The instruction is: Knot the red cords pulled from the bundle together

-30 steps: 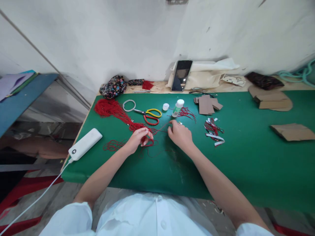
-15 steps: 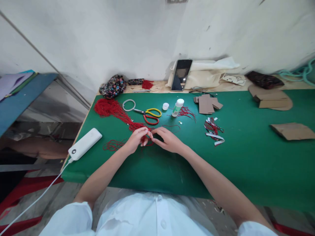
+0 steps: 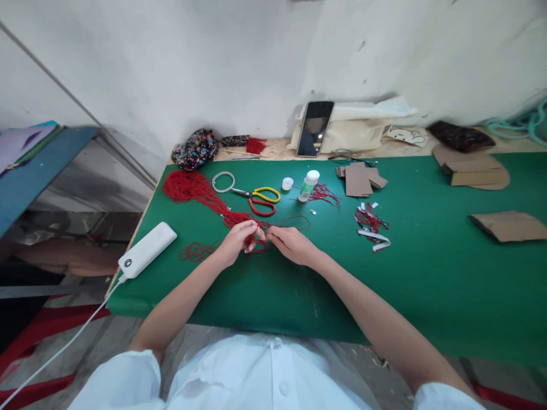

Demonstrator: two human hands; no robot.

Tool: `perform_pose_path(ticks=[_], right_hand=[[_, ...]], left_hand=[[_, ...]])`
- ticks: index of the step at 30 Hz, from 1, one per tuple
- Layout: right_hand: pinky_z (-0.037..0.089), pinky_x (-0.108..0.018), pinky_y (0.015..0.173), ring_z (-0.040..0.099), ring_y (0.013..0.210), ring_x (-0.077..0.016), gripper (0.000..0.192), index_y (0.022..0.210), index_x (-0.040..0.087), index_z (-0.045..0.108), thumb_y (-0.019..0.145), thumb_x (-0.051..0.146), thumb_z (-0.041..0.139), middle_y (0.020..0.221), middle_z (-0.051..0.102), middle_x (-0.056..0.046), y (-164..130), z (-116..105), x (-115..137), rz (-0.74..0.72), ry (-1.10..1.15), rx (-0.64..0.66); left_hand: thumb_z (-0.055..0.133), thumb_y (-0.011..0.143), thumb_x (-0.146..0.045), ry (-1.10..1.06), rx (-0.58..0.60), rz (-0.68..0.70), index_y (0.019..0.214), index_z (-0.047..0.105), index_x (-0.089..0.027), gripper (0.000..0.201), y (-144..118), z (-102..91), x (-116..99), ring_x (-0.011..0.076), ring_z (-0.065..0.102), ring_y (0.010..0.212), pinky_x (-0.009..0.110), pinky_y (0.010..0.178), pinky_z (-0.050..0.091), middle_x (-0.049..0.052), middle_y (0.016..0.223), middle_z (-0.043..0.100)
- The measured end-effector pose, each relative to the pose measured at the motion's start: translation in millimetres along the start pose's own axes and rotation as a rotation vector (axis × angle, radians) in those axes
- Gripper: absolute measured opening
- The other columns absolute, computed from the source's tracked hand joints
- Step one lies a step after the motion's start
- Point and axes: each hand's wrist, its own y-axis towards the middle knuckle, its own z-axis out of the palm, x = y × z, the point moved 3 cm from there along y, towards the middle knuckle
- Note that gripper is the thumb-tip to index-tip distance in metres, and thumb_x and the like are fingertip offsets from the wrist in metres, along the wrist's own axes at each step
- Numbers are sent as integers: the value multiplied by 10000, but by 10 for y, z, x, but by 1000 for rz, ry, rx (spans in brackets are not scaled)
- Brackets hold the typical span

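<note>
Green cloth covers the table (image 3: 427,273), and a white wall is seen behind it. Near the middle of the table, a small bunch of red string (image 3: 257,245) is held between two hands that nearly meet. The left hand (image 3: 238,241) is closed on the string, with the fingers curled around it. The right hand (image 3: 292,244) is pinched on the same string from the other side, fingertips pointing left. A thin loop of the string is laid on the cloth just behind the right hand. From the left hand, a long red bundle of string (image 3: 192,188) is stretched away to the far left of the table. More loose red string (image 3: 195,250) is spread flat beside the left wrist.

A white power bank (image 3: 147,249) is placed at the left edge, and a white cable is plugged into it. Scissors with yellow and red handles (image 3: 260,200) are set behind the hands, next to a pale ring (image 3: 224,182). A little white bottle (image 3: 308,186) and a small white cap (image 3: 288,184) are stood near them. Brown card pieces (image 3: 359,180) are piled farther back. Red and white scraps (image 3: 371,225) are scattered to the right. A dark phone (image 3: 315,128) is leaned up against a cream bag by the wall.
</note>
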Motion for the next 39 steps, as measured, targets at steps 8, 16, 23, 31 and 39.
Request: perform_pose_path(ticks=[8,16,23,31,39], right_hand=[[265,-236,570,518,574,-124,284,822,171,570,943,253,327,659,625,-33,-9,-65,30,90,-245,-10],[160,-293,560,612,629,-165,288,908,174,611,925,293,349,816,718,-73,0,-60,25,158,-632,204],[208,-288,562,659,710,-195,328,964,183,607,946,322,310,866,724,-83,4,-70,21,224,-682,268],[280,-280,571,686,747,-234,334,952,177,613,941,318,310,856,722,-97,13,-96,-38,297,-702,266],[357,-286,609,691,762,-254,353,972,172,624,943,324,306,844,717,-121,9,-127,-67,359,-714,257]], left_hand=[[580,793,-371,-51,11,50,730,487,-148,249,-24,16,-52,32,428,384,188,348,247,47,821,670],[587,797,-368,-76,-15,85,732,500,-141,252,-28,1,-62,32,434,374,189,337,244,55,838,672],[609,780,-372,-77,-6,77,731,512,-136,260,-32,12,-67,33,439,375,191,337,253,62,849,678],[614,764,-372,-86,-25,75,727,508,-139,259,-36,8,-78,33,436,379,193,338,244,63,849,674],[610,774,-361,-105,1,85,730,513,-138,247,-32,-2,-64,33,441,385,190,343,236,38,821,648]])
